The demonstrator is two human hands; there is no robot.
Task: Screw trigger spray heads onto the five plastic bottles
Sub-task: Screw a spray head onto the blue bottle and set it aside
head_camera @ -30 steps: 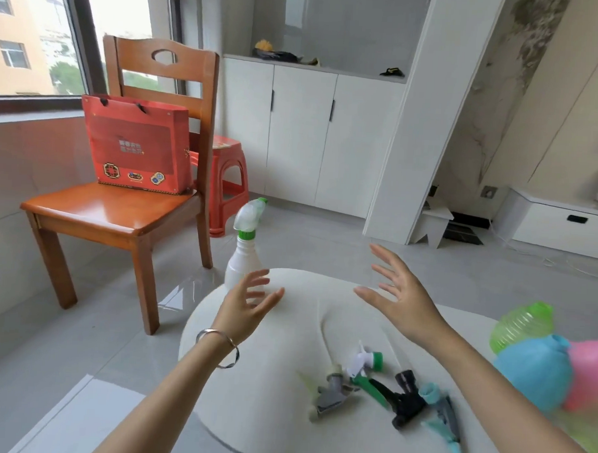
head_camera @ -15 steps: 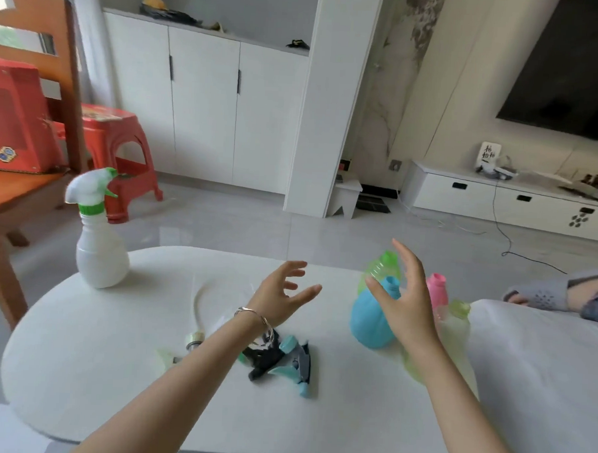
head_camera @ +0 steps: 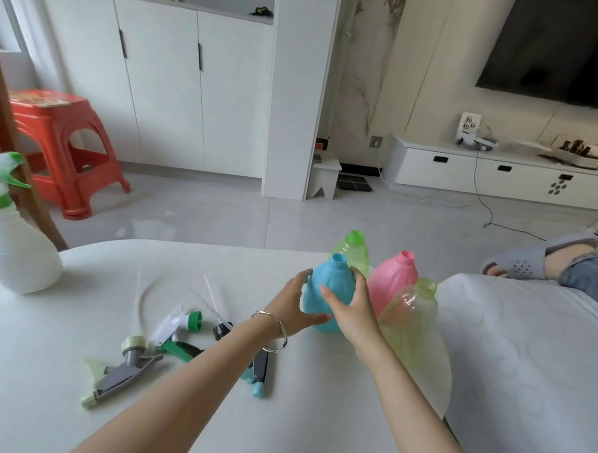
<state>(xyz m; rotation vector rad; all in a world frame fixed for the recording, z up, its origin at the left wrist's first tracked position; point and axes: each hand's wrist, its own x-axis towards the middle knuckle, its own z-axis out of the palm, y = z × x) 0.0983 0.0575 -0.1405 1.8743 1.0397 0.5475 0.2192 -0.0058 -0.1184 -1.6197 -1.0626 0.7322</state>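
Blue plastic showed only partly between your palms — the blue bottle [head_camera: 325,289] stood uncapped on the white table [head_camera: 81,319], its lower right side covered by your right hand [head_camera: 350,309]. Your left hand [head_camera: 296,306] cupped its left flank, fingers curled round, thumb low; the right pressed from the other side, so both hands clasped it. Behind it the green bottle [head_camera: 354,251] was mostly hidden; the pink bottle [head_camera: 394,285] and the yellow-green bottle [head_camera: 411,320] stood just beside, open-necked. Your left forearm crossed the loose spray heads — the white-and-green head [head_camera: 177,323] and grey head [head_camera: 123,372] showed, others were barely readable. At far left the white bottle [head_camera: 19,248] was cut off.
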